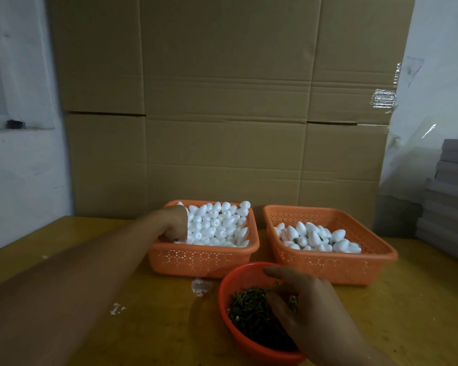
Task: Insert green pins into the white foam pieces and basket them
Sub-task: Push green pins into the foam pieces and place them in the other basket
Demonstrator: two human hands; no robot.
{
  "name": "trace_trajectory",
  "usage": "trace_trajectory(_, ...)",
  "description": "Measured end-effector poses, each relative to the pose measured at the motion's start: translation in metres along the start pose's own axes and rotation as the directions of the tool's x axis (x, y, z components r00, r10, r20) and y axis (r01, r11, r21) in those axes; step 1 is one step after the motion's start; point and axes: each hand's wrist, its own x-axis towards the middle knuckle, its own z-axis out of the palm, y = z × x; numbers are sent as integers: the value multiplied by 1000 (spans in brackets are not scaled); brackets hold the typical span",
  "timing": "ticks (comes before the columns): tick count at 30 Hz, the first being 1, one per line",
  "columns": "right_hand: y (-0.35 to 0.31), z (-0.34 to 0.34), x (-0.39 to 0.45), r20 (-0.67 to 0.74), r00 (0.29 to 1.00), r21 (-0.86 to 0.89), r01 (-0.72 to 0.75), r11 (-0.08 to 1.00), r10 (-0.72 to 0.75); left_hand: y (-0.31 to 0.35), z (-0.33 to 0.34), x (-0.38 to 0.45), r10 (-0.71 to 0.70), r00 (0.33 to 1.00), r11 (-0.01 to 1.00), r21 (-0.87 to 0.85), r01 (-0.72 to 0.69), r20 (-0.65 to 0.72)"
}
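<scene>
Both hands busy: left hand (pixel 175 225) among foam pieces (pixel 217 223); right hand (pixel 306 299) among green pins (pixel 251 307)

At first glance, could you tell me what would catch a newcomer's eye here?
Two orange baskets of white foam pieces stand side by side on the yellow table: the left basket heaped, the right basket partly filled. The left hand digs into the heap, while the right hand reaches into a red bowl of green pins.
</scene>
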Motion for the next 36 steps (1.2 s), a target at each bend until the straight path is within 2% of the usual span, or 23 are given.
trace_trajectory(3, -1, 0, -1, 0, 1000, -12, 0, 1000, 0, -2, -2, 0, 75, 991, 984, -152, -91, -108)
trace_trajectory(7, -2, 0, -1, 5, 1000, -14, 3, 1000, -3, -3, 4, -6, 132, 951, 897, -374, -235, -281)
trace_trajectory(12, -4, 0, -1, 19, 1000, -24, -10, 1000, 11, 5, 17, -40, 192, 853, 809, -414, -417, -485)
trace_trajectory(16, -8, -2, -1, 44, 999, -29, -18, 999, 20, 18, 30, -73, 238, 763, 666, -470, -579, -601)
trace_trajectory(19, -8, -3, 0, 92, 996, -52, -17, 998, 22, 27, 41, -98, 285, 733, 576, -501, -646, -617)
trace_trajectory(27, -4, -4, 3, 213, 977, -208, 42, 977, 3, 41, 79, -152, 419, 740, 402, -623, -671, -526)
trace_trajectory(33, -9, -7, 9, 288, 955, -299, 22, 954, 68, 45, 92, -163, 456, 745, 355, -668, -654, -487)
trace_trajectory(36, -13, -5, 16, 387, 912, -356, 9, 934, 138, 47, 94, -167, 460, 744, 361, -664, -655, -484)
